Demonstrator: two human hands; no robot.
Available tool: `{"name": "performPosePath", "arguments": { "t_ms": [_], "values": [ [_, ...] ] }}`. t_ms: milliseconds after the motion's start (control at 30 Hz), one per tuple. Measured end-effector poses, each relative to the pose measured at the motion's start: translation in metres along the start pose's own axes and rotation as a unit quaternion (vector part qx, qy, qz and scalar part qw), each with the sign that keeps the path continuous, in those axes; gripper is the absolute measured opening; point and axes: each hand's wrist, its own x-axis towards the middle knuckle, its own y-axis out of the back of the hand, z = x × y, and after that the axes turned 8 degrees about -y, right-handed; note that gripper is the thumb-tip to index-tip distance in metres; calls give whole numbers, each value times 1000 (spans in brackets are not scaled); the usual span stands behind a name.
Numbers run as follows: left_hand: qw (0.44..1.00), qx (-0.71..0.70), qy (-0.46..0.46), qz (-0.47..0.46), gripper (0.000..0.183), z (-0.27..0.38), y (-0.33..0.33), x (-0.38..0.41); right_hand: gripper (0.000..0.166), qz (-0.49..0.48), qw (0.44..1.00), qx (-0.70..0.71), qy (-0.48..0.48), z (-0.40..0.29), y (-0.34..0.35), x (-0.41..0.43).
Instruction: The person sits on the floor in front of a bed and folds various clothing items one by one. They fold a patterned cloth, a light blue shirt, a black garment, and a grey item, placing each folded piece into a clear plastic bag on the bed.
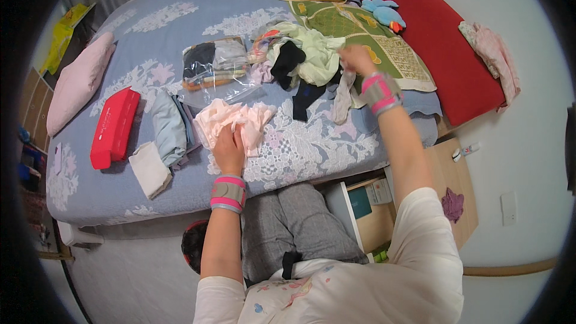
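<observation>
My left hand (228, 150) rests on a crumpled pale pink garment (220, 119) near the bed's front edge; whether its fingers grip the cloth is not clear. At the right side of a loose heap, my right hand (357, 59) touches a pale green garment (315, 56); it is slightly blurred and its grip cannot be told. Black socks (308, 99) and a whitish sock (344, 96) lie in the heap. Left of it is a clear plastic bag (216, 69) of folded clothes. A folded light blue garment (168, 128) and a folded cream cloth (150, 170) lie left of the pink one.
A red box (116, 126) and a pink pillow (81, 83) are on the bed's left part. At the right are a green patterned cloth (391, 49), a blue plush toy (383, 11) and the red headboard (450, 54). An open drawer (371, 229) stands by my legs, beside a wooden nightstand (454, 166).
</observation>
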Motion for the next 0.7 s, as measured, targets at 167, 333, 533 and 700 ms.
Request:
{"name": "performPosePath", "arguments": {
  "t_ms": [167, 333, 533, 700],
  "values": [
    [999, 5, -32, -8, 35, 0, 7, -4, 54, 124, 987, -88, -52, 43, -71, -56],
    [994, 57, -86, -45, 57, 21, 14, -2, 32, 117, 993, 30, 0, 73, -64, -31],
    [993, 77, -43, -77, 47, 10, 11, -10, 32, 304, 937, 171, 36, 74, 27, -15],
    [990, 107, -36, -83, 41, 2, 7, -13, 32, 555, 805, 1, 210, 61, 27, -49]
  ]
}}
